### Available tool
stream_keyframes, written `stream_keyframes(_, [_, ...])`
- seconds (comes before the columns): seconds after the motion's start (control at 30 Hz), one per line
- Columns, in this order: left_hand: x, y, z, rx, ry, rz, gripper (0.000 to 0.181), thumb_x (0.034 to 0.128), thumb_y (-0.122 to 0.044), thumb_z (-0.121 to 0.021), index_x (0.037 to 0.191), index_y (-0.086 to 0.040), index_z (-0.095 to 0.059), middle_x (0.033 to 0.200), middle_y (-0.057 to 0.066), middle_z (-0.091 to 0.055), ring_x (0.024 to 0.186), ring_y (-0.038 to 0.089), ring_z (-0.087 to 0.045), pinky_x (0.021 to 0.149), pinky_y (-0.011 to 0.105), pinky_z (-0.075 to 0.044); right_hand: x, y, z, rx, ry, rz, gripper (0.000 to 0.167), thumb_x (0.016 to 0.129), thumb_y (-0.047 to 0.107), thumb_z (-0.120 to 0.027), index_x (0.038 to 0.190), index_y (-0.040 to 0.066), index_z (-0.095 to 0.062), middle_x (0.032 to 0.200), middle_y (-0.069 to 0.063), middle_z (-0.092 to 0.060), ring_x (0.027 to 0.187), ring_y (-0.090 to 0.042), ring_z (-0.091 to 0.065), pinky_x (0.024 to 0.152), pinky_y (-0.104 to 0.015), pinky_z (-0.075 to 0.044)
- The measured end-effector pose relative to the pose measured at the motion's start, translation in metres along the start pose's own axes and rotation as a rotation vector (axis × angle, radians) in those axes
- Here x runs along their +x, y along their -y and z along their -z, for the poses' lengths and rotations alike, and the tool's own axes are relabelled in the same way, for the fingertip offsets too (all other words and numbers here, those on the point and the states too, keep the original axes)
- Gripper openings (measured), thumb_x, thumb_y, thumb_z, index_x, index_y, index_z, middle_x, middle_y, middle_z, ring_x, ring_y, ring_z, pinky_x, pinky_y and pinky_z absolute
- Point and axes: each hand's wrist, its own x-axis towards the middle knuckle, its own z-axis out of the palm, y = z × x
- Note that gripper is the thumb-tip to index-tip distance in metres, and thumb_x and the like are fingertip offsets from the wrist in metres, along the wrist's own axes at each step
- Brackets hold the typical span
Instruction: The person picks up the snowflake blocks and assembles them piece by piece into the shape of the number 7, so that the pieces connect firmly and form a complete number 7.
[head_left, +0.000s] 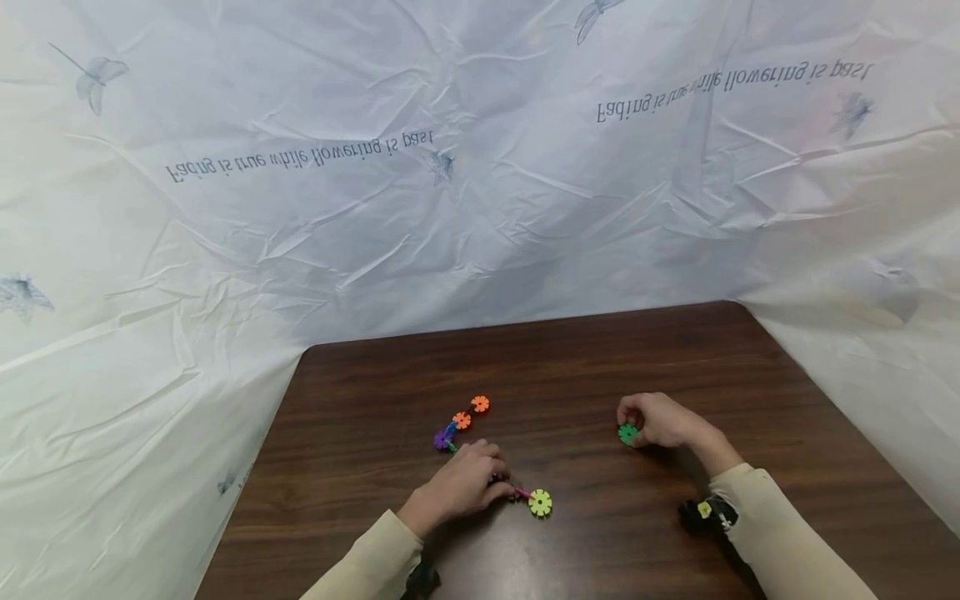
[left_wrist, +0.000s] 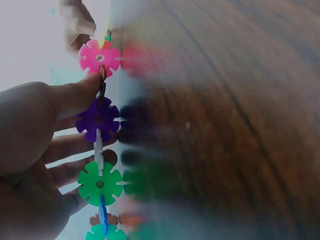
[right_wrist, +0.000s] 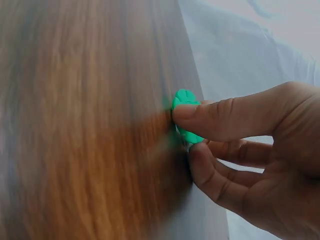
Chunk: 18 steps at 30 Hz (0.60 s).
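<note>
A chain of notched plastic snowflake discs, slotted into one another, lies across the table. Its yellow disc (head_left: 540,502) forms the near end, and an orange disc (head_left: 480,403) the far end. My left hand (head_left: 467,482) pinches the chain near its pink disc (left_wrist: 100,57), thumb on one side and fingers behind. Purple (left_wrist: 98,120) and green discs (left_wrist: 100,184) run along past the palm in the left wrist view. Over to the right, my right hand (head_left: 658,418) holds a separate green disc (right_wrist: 185,131) between thumb and fingers, just at the tabletop.
The dark wooden table (head_left: 570,367) has rounded far corners. A wrinkled white sheet (head_left: 465,225) with printed lettering hangs behind it and along the sides. A black wrist camera (head_left: 697,514) sits under the right forearm.
</note>
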Motion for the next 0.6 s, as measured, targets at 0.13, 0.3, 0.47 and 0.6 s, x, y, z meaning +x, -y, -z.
stream_keyframes(0.13, [0.002, 0.0, 0.0, 0.001, -0.007, 0.029, 0.026, 0.0933, -0.041, -0.063, 0.098, -0.019, -0.077, 0.093, -0.009, -0.065, 0.088, 0.009, -0.058, 0.078, 0.028, -0.049, 0.003, 0.005, -0.003, 0.031, -0.032, 0.034, 0.022, 0.078, -0.001, -0.075, 0.087, 0.016, -0.063, 0.079, 0.001, -0.057, 0.069, -0.009, -0.049, 0.062, -0.025, -0.041])
stream_keyframes(0.3, [0.005, 0.003, -0.003, -0.006, -0.045, 0.06, 0.026, 0.0938, -0.039, -0.064, 0.096, -0.016, -0.077, 0.089, -0.007, -0.067, 0.083, 0.009, -0.061, 0.077, 0.028, -0.053, 0.009, 0.014, -0.009, 0.066, -0.054, 0.088, 0.021, 0.081, -0.003, -0.07, 0.086, 0.017, -0.065, 0.077, 0.003, -0.059, 0.065, -0.006, -0.05, 0.058, -0.024, -0.043])
stream_keyframes(0.47, [0.007, 0.003, -0.003, -0.018, -0.057, 0.115, 0.026, 0.0942, -0.037, -0.064, 0.096, -0.014, -0.077, 0.086, -0.005, -0.068, 0.081, 0.011, -0.062, 0.077, 0.029, -0.053, 0.015, 0.024, -0.017, 0.09, -0.044, 0.112, 0.017, 0.083, 0.003, -0.073, 0.086, 0.017, -0.065, 0.077, 0.005, -0.061, 0.064, -0.005, -0.052, 0.058, -0.024, -0.045])
stream_keyframes(0.6, [0.009, 0.006, -0.004, -0.055, -0.062, 0.15, 0.025, 0.0939, -0.036, -0.064, 0.093, -0.014, -0.076, 0.084, -0.005, -0.067, 0.079, 0.01, -0.062, 0.074, 0.029, -0.053, 0.019, 0.032, -0.022, 0.091, -0.044, 0.153, 0.015, 0.084, 0.006, -0.074, 0.086, 0.018, -0.066, 0.077, 0.007, -0.063, 0.065, -0.004, -0.055, 0.058, -0.024, -0.047])
